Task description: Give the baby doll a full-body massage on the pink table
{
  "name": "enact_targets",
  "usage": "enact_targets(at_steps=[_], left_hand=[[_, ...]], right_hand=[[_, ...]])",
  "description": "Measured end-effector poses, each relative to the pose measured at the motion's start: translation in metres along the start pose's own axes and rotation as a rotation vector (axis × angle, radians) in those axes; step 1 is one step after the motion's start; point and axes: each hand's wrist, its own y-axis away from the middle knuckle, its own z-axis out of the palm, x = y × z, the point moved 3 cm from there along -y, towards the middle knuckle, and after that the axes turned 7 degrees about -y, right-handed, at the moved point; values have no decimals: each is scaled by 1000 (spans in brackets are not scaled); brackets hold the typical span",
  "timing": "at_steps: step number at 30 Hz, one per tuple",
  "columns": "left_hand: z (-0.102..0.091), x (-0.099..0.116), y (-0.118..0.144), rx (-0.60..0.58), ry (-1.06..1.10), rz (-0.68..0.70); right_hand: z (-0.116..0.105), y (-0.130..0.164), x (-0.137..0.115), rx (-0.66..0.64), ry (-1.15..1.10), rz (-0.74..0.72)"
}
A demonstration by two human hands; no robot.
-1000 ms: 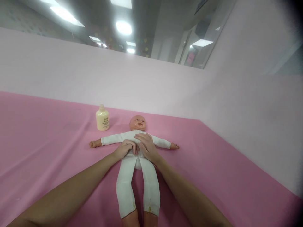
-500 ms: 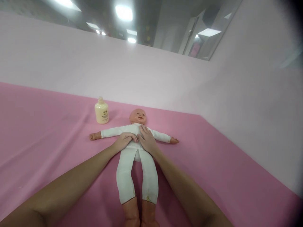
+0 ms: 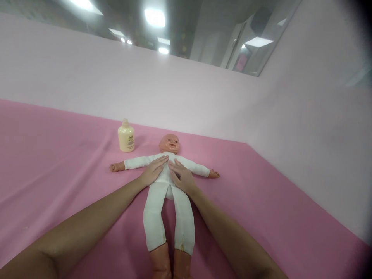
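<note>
- The doll [image 3: 167, 182] is lying face-up on the pink desk [image 3: 58, 182], arms out.
- The left hand [image 3: 153, 171] and right hand [image 3: 181, 177] are resting flat on its torso, fingers [image 3: 161, 160] loosely spread, gripping nothing.
- A cream bottle [image 3: 126, 136] is standing near its head.

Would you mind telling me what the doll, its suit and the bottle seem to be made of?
Doll: likely smooth vinyl or plastic, its head slightly shiny. Suit: soft white cloth, creased, stained at the cuffs. Bottle: probably matte cream plastic, small print on front.

cream bottle [image 3: 126, 136] label — small print, too blurred to read
</note>
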Motion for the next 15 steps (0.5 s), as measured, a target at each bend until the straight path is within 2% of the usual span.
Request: enact_targets(at_steps=[2, 5, 8, 10, 12, 15], left_hand=[[1, 0, 0, -19, -24, -30], [0, 1, -1, -33, -61, -89], [0, -3, -1, -22, -90, -195], [0, -8, -2, 9, -102, -287], [1, -12, -2, 57, -100, -350], [1, -14, -2, 117, -61, -382]], right_hand=[[-1, 0, -6, -98, -137, -108], [-5, -1, -8, -112, -381, -49], [-7, -2, -2, 2, -602, 113], [-7, -2, 4, 93, -670, 196], [-7, -2, 14, 190, -655, 268], [-12, 0, 32, 383, -514, 380]])
